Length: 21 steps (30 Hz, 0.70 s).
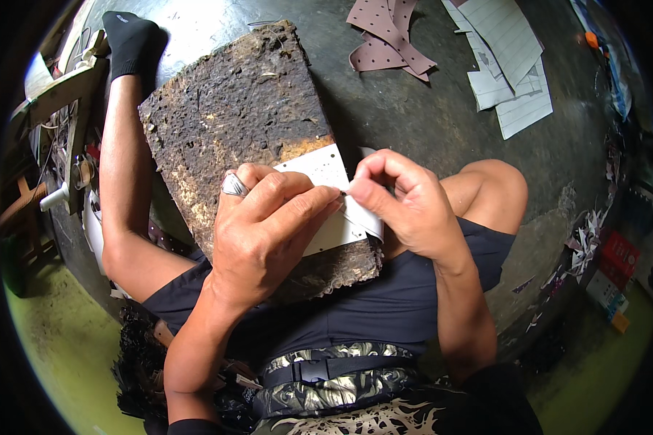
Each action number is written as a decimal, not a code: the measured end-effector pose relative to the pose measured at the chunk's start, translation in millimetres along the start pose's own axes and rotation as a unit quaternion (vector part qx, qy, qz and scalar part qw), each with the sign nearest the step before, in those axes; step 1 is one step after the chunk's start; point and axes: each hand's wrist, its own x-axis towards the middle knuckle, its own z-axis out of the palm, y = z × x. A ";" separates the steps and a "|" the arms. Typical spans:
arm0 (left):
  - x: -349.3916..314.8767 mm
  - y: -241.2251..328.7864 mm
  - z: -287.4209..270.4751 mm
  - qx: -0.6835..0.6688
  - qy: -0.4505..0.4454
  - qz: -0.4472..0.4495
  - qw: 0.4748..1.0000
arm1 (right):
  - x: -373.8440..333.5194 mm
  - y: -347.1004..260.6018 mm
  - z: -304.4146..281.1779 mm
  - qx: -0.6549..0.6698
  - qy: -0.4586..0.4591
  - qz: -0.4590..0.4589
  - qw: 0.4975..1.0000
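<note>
A white sheet (318, 164) with small dark holes along its edge lies across the near right part of a rough, dark, pitted block (232, 101) at my lap. Its material I cannot tell. My left hand (257, 232), with a ring on one finger, is closed over the sheet, its fingertips at the right edge; whatever they pinch is hidden. Close beside them, my right hand (413, 203) pinches the sheet's curled right edge between thumb and forefinger. The two sets of fingertips nearly touch.
Pinkish-brown strips with dark holes (388, 36) lie on the dark floor beyond the block. Lined white paper pieces (511, 65) are spread at the far right. Paper scraps (588, 243) and a red packet (618, 259) sit right. Wooden furniture (69, 130) stands left.
</note>
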 end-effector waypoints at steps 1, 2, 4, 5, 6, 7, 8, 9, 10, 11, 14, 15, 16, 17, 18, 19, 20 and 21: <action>0.2 -0.7 0.3 0.009 0.005 0.015 1.000 | 0.3 1.0 2.4 -0.007 -0.002 -0.002 1.000; 1.0 -1.7 0.9 0.018 0.009 0.028 0.999 | 3.5 3.2 4.1 0.019 -0.010 0.007 1.000; 2.3 -3.3 2.1 0.030 0.016 0.049 0.998 | 5.9 8.0 8.5 0.079 -0.007 -0.018 0.997; 3.2 -4.0 3.0 0.035 0.018 0.058 0.998 | 6.7 10.5 10.2 0.115 -0.004 -0.019 0.993; 3.7 -3.9 3.8 0.039 0.018 0.066 0.997 | 6.2 11.9 8.2 0.121 -0.014 -0.002 0.993; 4.1 -3.6 4.6 0.045 0.016 0.071 0.996 | 5.7 12.8 4.9 0.131 -0.022 0.024 0.991; 4.9 -3.8 5.6 0.051 0.014 0.076 0.996 | 5.3 13.5 1.9 0.143 -0.028 0.046 0.988; 5.4 -3.8 6.3 0.057 0.012 0.082 0.995 | 5.0 13.9 0.4 0.146 -0.032 0.057 0.987; 6.2 -4.6 6.8 0.058 0.013 0.091 0.994 | 5.4 14.6 0.8 0.152 -0.033 0.066 0.986; 7.0 -5.7 7.1 0.058 0.013 0.100 0.993 | 5.2 14.5 -0.1 0.159 -0.030 0.074 0.984; 6.3 -7.2 6.0 0.069 0.008 0.122 0.990 | 5.1 14.6 2.2 0.169 -0.018 0.040 0.985; 5.7 -7.8 5.3 0.073 0.004 0.126 0.989 | 5.1 14.9 2.9 0.166 -0.018 0.048 0.985; 5.2 -8.8 4.7 0.072 0.006 0.135 0.988 | 4.4 15.1 2.7 0.162 -0.018 0.055 0.985; 4.6 -9.6 4.2 0.070 0.005 0.142 0.987 | 3.7 15.5 2.4 0.165 -0.017 0.057 0.985; 4.0 -10.6 3.2 0.069 0.005 0.148 0.987 | 3.5 16.3 2.4 0.156 -0.016 0.064 0.986; 3.5 -11.3 2.6 0.069 0.002 0.152 0.986 | 3.1 16.9 1.8 0.153 -0.015 0.064 0.986; 2.9 -11.7 1.6 0.069 0.000 0.156 0.985 | 3.4 17.9 1.9 0.158 -0.014 0.054 0.986; 2.5 -11.8 0.6 0.071 0.000 0.162 0.984 | 3.8 18.3 1.5 0.141 -0.011 0.057 0.988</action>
